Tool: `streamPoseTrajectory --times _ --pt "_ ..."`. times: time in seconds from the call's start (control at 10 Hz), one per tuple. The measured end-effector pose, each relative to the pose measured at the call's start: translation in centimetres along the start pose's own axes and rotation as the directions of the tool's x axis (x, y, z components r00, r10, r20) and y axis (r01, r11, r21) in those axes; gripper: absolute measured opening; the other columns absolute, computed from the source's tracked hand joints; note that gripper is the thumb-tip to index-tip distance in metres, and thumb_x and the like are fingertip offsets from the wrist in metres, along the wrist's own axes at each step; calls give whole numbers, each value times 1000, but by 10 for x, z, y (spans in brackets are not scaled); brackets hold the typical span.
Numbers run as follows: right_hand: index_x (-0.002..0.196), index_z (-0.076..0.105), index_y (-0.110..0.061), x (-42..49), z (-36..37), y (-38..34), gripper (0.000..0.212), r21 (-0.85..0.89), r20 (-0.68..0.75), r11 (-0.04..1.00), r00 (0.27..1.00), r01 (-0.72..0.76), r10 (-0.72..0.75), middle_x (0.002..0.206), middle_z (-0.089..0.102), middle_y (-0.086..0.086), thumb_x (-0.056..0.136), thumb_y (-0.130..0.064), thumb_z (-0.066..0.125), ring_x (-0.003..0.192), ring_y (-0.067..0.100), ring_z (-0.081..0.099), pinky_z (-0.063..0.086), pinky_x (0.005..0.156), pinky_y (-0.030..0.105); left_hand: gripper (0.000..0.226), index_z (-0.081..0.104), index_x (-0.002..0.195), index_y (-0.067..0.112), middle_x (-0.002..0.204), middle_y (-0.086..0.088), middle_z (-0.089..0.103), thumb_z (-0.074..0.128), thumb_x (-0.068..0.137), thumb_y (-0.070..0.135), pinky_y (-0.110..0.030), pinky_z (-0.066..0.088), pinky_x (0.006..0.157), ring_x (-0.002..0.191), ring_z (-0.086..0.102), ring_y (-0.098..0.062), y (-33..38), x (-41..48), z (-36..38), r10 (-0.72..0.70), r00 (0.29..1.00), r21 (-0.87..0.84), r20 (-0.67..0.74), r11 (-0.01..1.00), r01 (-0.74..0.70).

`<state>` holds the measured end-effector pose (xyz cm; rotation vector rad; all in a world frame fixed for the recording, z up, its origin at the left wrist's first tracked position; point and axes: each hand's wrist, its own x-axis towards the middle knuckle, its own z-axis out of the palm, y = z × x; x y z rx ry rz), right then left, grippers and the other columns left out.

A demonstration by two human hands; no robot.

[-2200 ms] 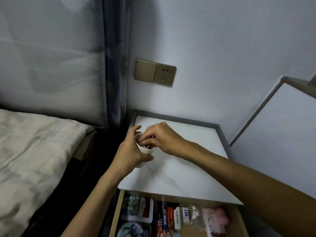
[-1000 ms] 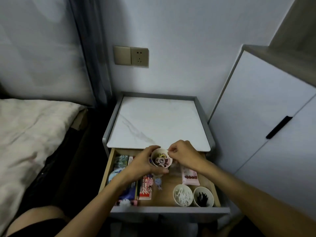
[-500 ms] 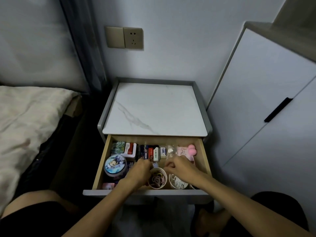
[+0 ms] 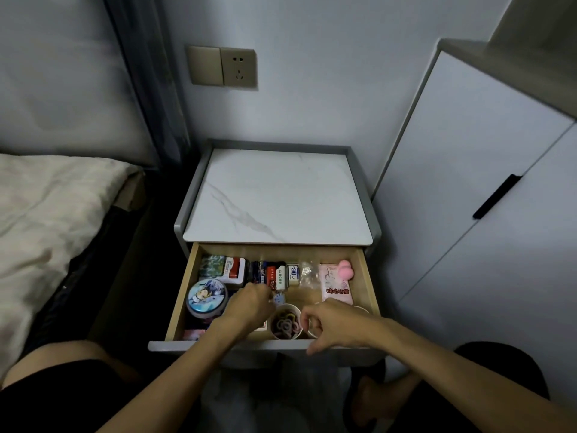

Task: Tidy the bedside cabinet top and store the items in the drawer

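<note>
The bedside cabinet's white marble top (image 4: 278,195) is bare. Below it the wooden drawer (image 4: 367,276) stands pulled out. A small white cup of hair ties (image 4: 284,321) stands upright at the drawer's front, between my hands. My left hand (image 4: 249,307) hovers just left of the cup, its fingers loosely curled over small trinkets and off the cup. My right hand (image 4: 331,326) hangs just right of it with loosely curled fingers, covering a second cup (image 4: 312,331). Neither hand plainly grips anything.
The drawer also holds a round printed tin (image 4: 206,298), small boxes (image 4: 237,268) along the back, a pink packet (image 4: 335,284) and a pink sponge (image 4: 346,268). A bed (image 4: 46,220) lies on the left, a white wardrobe (image 4: 484,198) on the right.
The cup of hair ties went from the cabinet top down into the drawer's front, carried by both hands. Both hands have now come off it, the left shifting left.
</note>
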<state>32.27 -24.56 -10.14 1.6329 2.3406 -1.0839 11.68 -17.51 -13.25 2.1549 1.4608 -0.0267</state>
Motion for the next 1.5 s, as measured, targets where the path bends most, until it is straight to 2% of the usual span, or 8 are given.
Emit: streamPoseTrajectory --times 0.4,0.5,0.6,0.8,1.1,1.3,1.4,1.5 --pt "89 45 -33 24 -27 1 33 -175 -131 982 990 -75 53 77 55 -9 77 -37 76 64 5 53 34 50 22 18 65 103 23 93 2 70 61 91 37 -26 50 66 77 63 -9 2 2 -71 102 987 109 -122 990 -89" --pt "101 35 -31 42 -38 10 45 -438 -231 899 968 -16 -96 82 60 -3 78 -41 72 65 13 56 35 49 24 24 66 107 21 94 -2 71 60 91 38 -30 49 64 77 65 -14 1 3 -91 73 993 151 -92 987 -59" --pt "109 31 -28 54 -48 15 51 -518 -282 855 947 -17 -152 80 62 2 79 -40 71 67 21 60 37 52 28 26 65 109 22 93 -3 71 60 90 39 -31 52 67 78 67 -17 1 4 -100 66 996 142 -64 988 -56" --pt "116 33 -20 79 -72 19 49 -636 -375 766 907 -100 -193 87 65 4 83 -31 67 65 26 60 38 55 32 29 61 114 27 108 0 67 59 89 41 -24 30 54 82 62 -17 -1 16 -108 49 997 174 -54 984 -39" --pt "117 38 -12 98 -96 19 31 -625 -364 765 925 -158 -106 92 62 9 91 -16 56 69 31 57 44 63 38 38 56 126 24 119 -3 65 59 91 40 -33 48 83 83 58 -19 -2 36 -129 66 998 166 3 984 -65" --pt "112 40 -11 101 -98 18 27 -654 -347 737 933 -170 -93 79 53 7 88 1 46 59 25 44 36 55 35 39 55 127 24 117 -2 65 59 92 41 -33 49 83 76 54 -17 1 42 -144 93 996 183 2 979 -91" --pt "112 41 -11 102 -101 16 27 -628 -331 762 940 -155 -81 86 58 9 88 -1 47 63 25 46 38 59 36 39 55 127 25 116 -2 66 60 92 42 -34 50 84 76 56 -17 4 45 -151 93 996 186 9 978 -93" --pt "116 47 -17 109 -122 13 33 -367 -175 908 974 -201 145 106 60 7 88 -25 63 80 22 51 42 68 33 38 54 126 25 111 -1 69 59 93 43 -34 53 83 75 65 -15 5 56 -162 69 997 182 35 981 -74"
